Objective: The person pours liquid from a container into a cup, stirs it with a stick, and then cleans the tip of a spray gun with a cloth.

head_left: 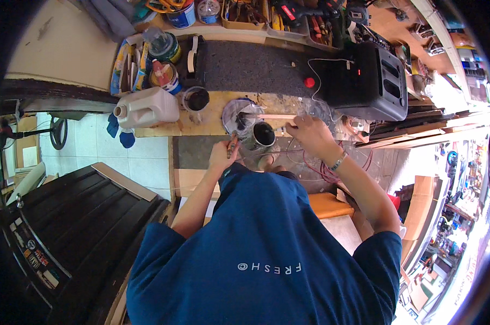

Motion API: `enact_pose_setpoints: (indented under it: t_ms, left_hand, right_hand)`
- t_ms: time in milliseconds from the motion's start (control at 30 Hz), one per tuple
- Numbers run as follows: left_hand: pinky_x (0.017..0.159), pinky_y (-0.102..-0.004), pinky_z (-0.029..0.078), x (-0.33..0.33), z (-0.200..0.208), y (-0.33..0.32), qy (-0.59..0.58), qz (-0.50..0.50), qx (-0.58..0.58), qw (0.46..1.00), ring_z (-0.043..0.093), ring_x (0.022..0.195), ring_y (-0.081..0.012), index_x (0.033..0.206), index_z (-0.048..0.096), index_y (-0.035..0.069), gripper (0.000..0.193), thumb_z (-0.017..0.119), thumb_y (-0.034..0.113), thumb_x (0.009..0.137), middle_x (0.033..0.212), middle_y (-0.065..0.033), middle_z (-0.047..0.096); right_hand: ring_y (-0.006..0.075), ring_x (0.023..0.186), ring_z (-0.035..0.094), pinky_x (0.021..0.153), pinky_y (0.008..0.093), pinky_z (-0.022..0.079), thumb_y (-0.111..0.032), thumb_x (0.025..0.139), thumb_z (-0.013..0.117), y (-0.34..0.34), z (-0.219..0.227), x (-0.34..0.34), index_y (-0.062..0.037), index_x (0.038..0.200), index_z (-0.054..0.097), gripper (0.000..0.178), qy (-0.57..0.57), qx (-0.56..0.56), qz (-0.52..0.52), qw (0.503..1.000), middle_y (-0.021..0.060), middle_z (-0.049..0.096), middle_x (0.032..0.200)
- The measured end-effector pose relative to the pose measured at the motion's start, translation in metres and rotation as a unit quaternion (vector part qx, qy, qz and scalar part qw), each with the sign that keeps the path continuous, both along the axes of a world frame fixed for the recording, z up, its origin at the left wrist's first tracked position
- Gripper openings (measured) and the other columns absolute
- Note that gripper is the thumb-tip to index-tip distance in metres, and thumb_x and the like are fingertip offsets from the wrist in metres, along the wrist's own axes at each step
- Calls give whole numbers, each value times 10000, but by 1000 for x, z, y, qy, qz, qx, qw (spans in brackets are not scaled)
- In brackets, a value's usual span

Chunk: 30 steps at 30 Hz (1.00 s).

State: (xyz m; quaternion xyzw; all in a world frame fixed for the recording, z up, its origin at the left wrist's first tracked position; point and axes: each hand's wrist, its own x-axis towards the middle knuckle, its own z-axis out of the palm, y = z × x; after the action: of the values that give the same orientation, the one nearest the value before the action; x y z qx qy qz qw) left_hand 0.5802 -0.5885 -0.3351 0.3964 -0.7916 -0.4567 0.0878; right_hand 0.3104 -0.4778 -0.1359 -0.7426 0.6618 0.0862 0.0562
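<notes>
1. Head view, clock centred on the whitish round dish (pixel 230 112): a person in a blue T-shirt (pixel 266 227) works at a wooden bench edge (pixel 208 128).
2. Toward 3 o'clock, the right hand (pixel 311 135) pinches the near end of a pale wooden stick (pixel 277 116) between thumb and fingers; its dark far end lies over the dish, contact impossible to tell.
3. Toward 7 o'clock, the left hand (pixel 222 157) has its fingers curled round a slim mottled piece (pixel 232 145), held upright.
4. At 4 o'clock, just beside the dish, sits a dark-filled can (pixel 264 145), between the hands.
5. Near 10 o'clock stands a clear cup (pixel 186 101) with dark contents; at 9, a white jug (pixel 153 106) lies on its side.
6. A red ball (pixel 309 82) rests at 2 o'clock.
</notes>
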Motion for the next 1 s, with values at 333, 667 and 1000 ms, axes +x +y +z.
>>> enact_pose_setpoints:
  t_ms: [333, 667, 1000]
  left_hand:
    - [653, -507, 524, -10, 4, -3, 3, 9, 4, 1000, 654, 737, -465, 750, 659, -13, 409, 687, 378, 866, 727, -265, 653]
    - [670, -495, 512, -11, -1, -1, -9, 3, 18, 1000, 662, 777, -468, 945, 708, 15, 367, 662, 376, 900, 777, -273, 666]
    - [678, -517, 523, -6, 14, -11, -31, 10, 20, 999, 660, 759, -474, 888, 702, 4, 392, 643, 391, 904, 739, -269, 658]
  right_hand:
    - [307, 833, 712, 714, 424, 578, -207, 772, 666, -13, 10, 16, -98, 1054, 676, 302, -34, 29, -24, 999, 118, 675, 885]
    - [349, 822, 706, 758, 478, 554, -228, 885, 613, -10, -22, 13, -69, 1008, 719, 227, -182, 66, -223, 955, 187, 701, 915]
    - [259, 914, 698, 764, 396, 576, -195, 860, 627, -6, 21, 10, -115, 1012, 719, 194, -29, 85, -57, 994, 108, 694, 948]
